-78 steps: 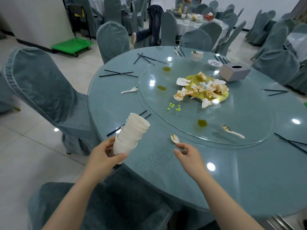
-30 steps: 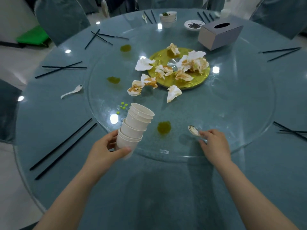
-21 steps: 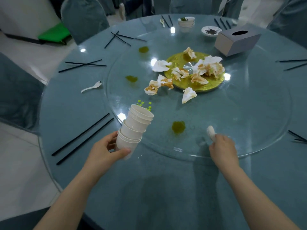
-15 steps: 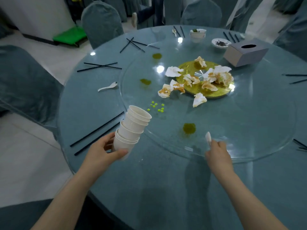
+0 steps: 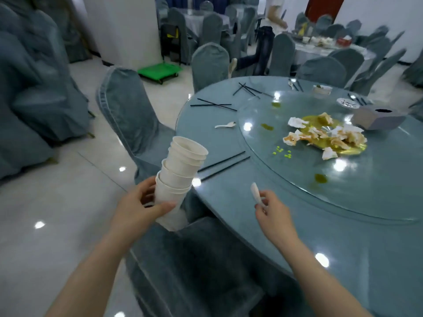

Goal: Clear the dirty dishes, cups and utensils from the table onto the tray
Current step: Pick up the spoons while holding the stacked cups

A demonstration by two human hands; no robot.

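Banquet hall, round teal table [image 5: 286, 225] with a glass turntable [image 5: 366, 179] on it; teal-covered chairs all round.

Left hand [image 5: 139, 202]: my fingers and thumb are wrapped round the lower part of a stack of white paper cups [image 5: 180, 177]. Stack is tilted, mouths leaning toward the table, and hangs off the table's left edge above a chair [image 5: 128, 115].

Right hand [image 5: 272, 207]: fingers curled, pinching the handle of a white spoon [image 5: 255, 193]. Spoon bowl points up; it is clear of the tabletop, over the near rim.

Outward from the hands: a pair of black chopsticks [image 5: 224, 165] lies on the cloth just beyond the cups. A second white spoon [image 5: 225, 125] lies further along the left side, beside the turntable's edge. More black chopsticks [image 5: 212, 104] lie crossed beyond it.

On the turntable: yellow plate [image 5: 338, 138] with crumpled stained napkins [image 5: 293, 139] on and around it, green smears, small green bits. Grey tissue box [image 5: 377, 117] at far right, a small dish [image 5: 346, 102] and a white bowl [image 5: 322, 89] near it.

Green trolley [image 5: 160, 72] on the floor behind.
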